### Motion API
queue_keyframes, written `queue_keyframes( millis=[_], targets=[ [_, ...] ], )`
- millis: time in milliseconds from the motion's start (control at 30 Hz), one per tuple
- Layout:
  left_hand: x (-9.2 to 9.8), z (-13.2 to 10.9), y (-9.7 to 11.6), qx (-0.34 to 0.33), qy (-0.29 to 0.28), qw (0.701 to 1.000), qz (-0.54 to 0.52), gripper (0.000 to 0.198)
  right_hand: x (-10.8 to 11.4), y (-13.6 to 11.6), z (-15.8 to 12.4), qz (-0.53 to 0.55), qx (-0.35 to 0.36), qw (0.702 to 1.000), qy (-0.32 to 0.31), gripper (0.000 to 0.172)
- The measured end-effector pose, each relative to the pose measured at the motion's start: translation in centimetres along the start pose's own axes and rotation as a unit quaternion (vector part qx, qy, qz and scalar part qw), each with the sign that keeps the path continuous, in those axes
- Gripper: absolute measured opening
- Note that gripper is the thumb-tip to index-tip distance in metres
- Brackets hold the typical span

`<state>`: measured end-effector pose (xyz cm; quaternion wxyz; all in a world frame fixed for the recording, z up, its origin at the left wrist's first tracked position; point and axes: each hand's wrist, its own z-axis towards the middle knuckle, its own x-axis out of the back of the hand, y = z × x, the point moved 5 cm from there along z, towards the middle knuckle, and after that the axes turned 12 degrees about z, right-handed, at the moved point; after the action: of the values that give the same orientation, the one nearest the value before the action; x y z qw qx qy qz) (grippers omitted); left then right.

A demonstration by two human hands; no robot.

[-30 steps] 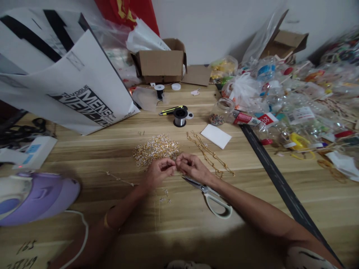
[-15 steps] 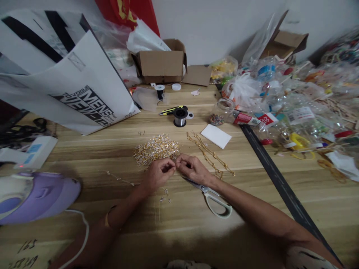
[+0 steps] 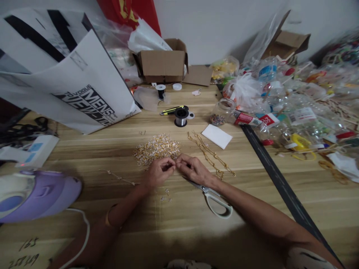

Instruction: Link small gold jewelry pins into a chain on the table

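My left hand (image 3: pixel 157 172) and my right hand (image 3: pixel 193 169) meet at the fingertips just in front of a heap of small gold and silver beads (image 3: pixel 156 148) on the wooden table (image 3: pixel 179 231). Both hands are pinched on something tiny that I cannot make out. A thin beaded strand (image 3: pixel 120 178) trails to the left of my left hand. A few loose beads (image 3: pixel 166 195) lie below the hands. White-handled scissors (image 3: pixel 213 197) lie partly under my right wrist. Two gold chains (image 3: pixel 211 155) lie to the right of the heap.
A spool of wire (image 3: pixel 181 116), a yellow-black knife (image 3: pixel 171 110), a white card (image 3: pixel 217 136) and a bead jar (image 3: pixel 221 111) lie beyond. A big printed bag (image 3: pixel 70 82) and cardboard box (image 3: pixel 162 61) stand behind. A purple device (image 3: pixel 36 194) sits left; cluttered plastic bags (image 3: pixel 303 101) fill the right.
My hands have stayed pinched together in front of the bead heap, with only slight finger movement. The view has shifted a little.
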<state>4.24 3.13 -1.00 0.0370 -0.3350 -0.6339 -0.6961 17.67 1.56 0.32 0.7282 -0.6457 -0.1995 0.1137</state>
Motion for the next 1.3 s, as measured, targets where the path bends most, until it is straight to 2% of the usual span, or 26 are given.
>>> queue_keyframes(
  millis=[233,367,500,767,1100,1300],
  targets=[
    [-0.1,0.3,-0.6,0.019,-0.034,0.994,-0.097,0.016,0.2,1.0,0.2,0.04,-0.012,0.999,0.026,0.015],
    [-0.1,0.3,-0.3,0.022,-0.043,0.994,-0.099,0.021,0.1,1.3,0.1,0.068,-0.018,0.997,0.023,0.016],
    [-0.2,0.4,-0.3,0.04,-0.04,0.993,-0.1,0.017,0.0,1.2,0.1,0.077,-0.025,0.996,0.022,0.018],
    [-0.5,0.3,-0.6,0.04,-0.048,0.989,-0.131,0.018,0.0,0.1,0.1,0.037,0.0,0.999,0.006,0.022],
    [-0.8,0.1,-0.3,0.057,-0.081,0.983,-0.156,0.02,-0.3,-0.3,-0.1,0.045,0.031,0.998,0.0,0.024],
    [-0.7,0.2,-0.2,0.057,-0.074,0.983,-0.158,0.019,-0.2,0.0,-0.1,0.033,0.018,0.999,0.01,0.021]
  ],
)
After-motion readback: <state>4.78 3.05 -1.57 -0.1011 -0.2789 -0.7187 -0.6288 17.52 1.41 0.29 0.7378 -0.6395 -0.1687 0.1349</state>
